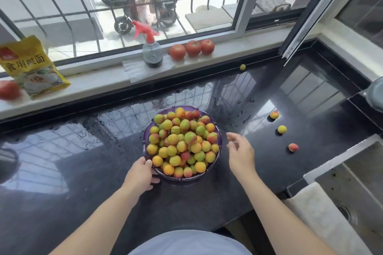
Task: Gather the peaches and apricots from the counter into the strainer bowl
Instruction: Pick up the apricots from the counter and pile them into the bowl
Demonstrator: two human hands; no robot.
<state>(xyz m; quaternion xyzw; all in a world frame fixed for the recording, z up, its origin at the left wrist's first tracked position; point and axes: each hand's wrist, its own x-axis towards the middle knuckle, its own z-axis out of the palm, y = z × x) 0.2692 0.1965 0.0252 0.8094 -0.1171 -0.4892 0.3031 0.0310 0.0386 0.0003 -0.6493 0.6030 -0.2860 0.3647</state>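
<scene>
A purple strainer bowl (146, 136) heaped with several yellow, green and red peaches and apricots stands mid-counter. My left hand (141, 175) grips its near-left rim, thumb over the edge. My right hand (240, 152) hovers just right of the bowl, fingers relaxed and holding nothing. Loose fruits lie on the black counter to the right: a red-orange one (274, 114), a yellow one (282, 129) and a reddish one (293, 147). A small yellow-green fruit (242, 67) sits far back by the window sill.
The wet black counter (87, 167) is glossy. On the sill stand a spray bottle (152, 51), three tomatoes (192, 48) and a yellow packet (31, 68), with another tomato (8, 90) at far left. A sink (356, 188) opens at the right.
</scene>
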